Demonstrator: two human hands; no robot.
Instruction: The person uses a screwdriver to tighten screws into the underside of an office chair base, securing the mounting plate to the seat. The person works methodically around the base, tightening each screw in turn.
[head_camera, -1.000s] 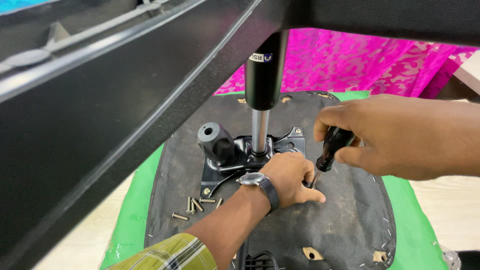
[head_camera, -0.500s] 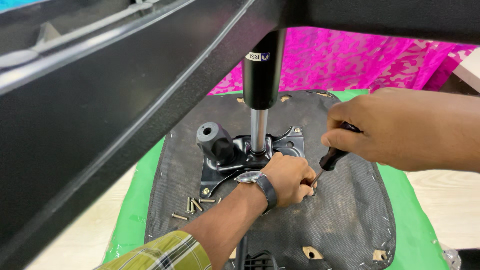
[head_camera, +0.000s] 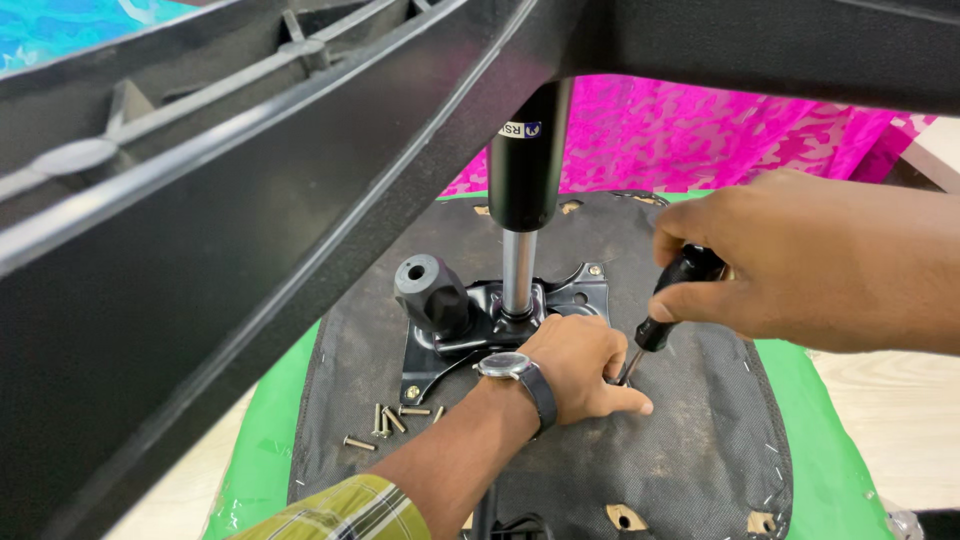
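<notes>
a person's right hand (head_camera: 800, 262) grips a black-handled screwdriver (head_camera: 668, 300), its long axis slanting down and to the left so the tip meets the dark fabric underside of an upturned chair seat (head_camera: 680, 440) just beside the black metal mounting plate (head_camera: 480, 335). the left hand (head_camera: 580, 365), wearing a wristwatch (head_camera: 520, 380), lies palm-down and nearer the tip, its fingers curled loosely around the shaft without holding anything. loose screws (head_camera: 385, 420) lie left of the wrist, well apart from the tool.
</notes>
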